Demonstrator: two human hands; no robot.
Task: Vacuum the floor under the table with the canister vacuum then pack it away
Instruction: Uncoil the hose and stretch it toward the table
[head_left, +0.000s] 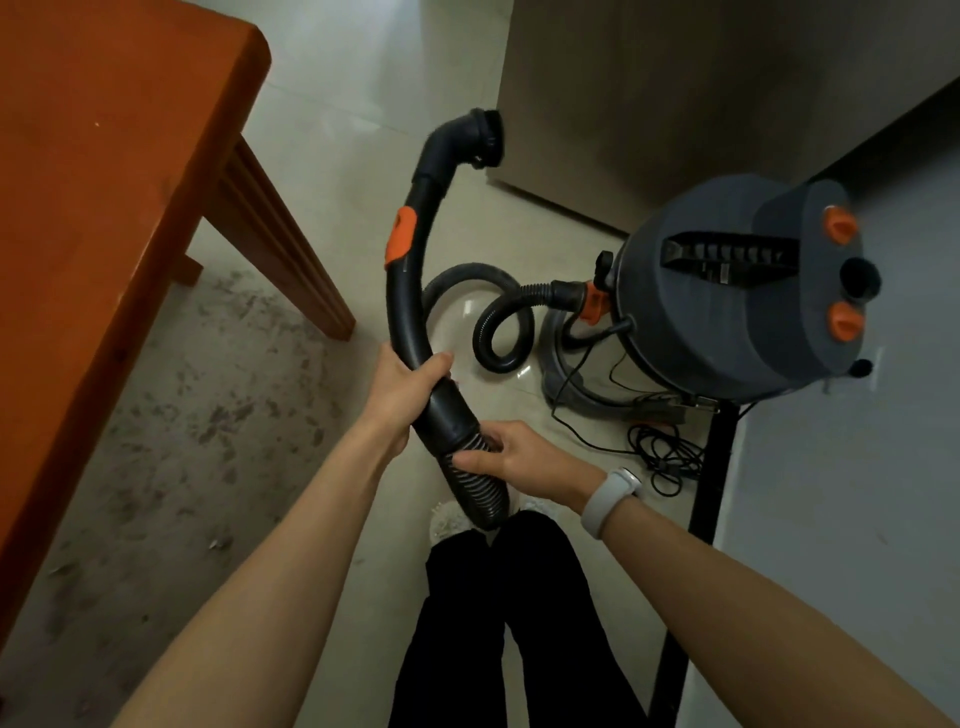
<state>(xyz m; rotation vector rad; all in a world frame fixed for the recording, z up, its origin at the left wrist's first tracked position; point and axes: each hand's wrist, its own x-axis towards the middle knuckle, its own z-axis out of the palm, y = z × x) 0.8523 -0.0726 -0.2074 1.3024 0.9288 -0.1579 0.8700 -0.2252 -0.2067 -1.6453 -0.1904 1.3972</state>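
My left hand (402, 392) grips the black curved handle tube (410, 270) of the vacuum, which has an orange slider and ends in a round brush nozzle (480, 135) held up in the air. Just below it, my right hand (511, 460) holds the ribbed hose (480, 491) where it joins the handle. The hose loops on the floor (501, 332) to the grey canister vacuum (737, 291) at the right, which has orange knobs on top. The orange-brown wooden table (104, 208) stands at the left, with dirt on the floor (218, 415) under it.
A tangled black power cord (660, 457) lies on the floor beside the canister. A tall brown cabinet (675, 78) stands at the back, a grey wall (857, 493) at the right. My legs in dark trousers (498, 623) are below the hose.
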